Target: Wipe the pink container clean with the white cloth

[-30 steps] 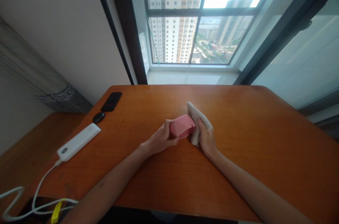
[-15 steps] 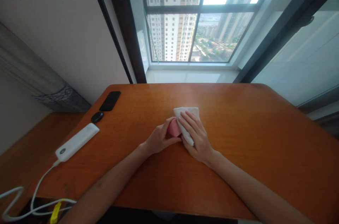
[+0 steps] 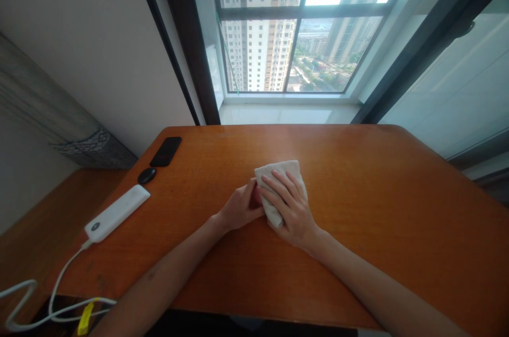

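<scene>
Over the middle of the wooden table, my left hand (image 3: 240, 208) is closed around a small pink object (image 3: 257, 198). Most of that object is covered, so its kind cannot be made out. My right hand (image 3: 292, 212) presses a folded white cloth (image 3: 294, 170) against the pink object's top and right side. The fingers of the right hand lie across the cloth, with the thumb under its near edge. Both hands are close together, almost touching.
At the left of the wooden table (image 3: 382, 188) lie a black phone (image 3: 166, 151), a black oval object (image 3: 147, 175) and a white power bank (image 3: 118, 213). A white cable (image 3: 59, 276) with a yellow tag (image 3: 85, 318) runs off the near left edge. Beyond the table is a window (image 3: 298, 55).
The cloth has shifted left with my right hand and now covers most of the pink object, which showed more before. My left hand stays nearly in place.
</scene>
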Motion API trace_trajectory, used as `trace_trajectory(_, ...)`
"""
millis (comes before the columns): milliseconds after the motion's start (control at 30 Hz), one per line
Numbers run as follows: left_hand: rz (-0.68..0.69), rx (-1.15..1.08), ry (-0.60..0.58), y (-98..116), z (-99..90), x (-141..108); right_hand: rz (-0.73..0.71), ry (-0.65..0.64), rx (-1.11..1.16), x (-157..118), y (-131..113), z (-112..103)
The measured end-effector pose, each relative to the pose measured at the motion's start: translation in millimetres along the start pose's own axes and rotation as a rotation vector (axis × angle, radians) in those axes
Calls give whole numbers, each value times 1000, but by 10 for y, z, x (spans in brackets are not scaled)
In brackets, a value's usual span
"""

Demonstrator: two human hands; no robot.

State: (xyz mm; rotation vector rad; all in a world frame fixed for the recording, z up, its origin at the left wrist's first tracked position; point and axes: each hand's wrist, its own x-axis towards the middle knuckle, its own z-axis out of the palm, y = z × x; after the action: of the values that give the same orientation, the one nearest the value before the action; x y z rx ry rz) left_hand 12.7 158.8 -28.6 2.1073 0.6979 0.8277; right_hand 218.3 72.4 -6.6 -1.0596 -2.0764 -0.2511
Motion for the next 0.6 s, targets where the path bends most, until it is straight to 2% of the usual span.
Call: trace_trajectory(600,-34,-16,-8,59,-16,17,11,-9,23,-14,28,11)
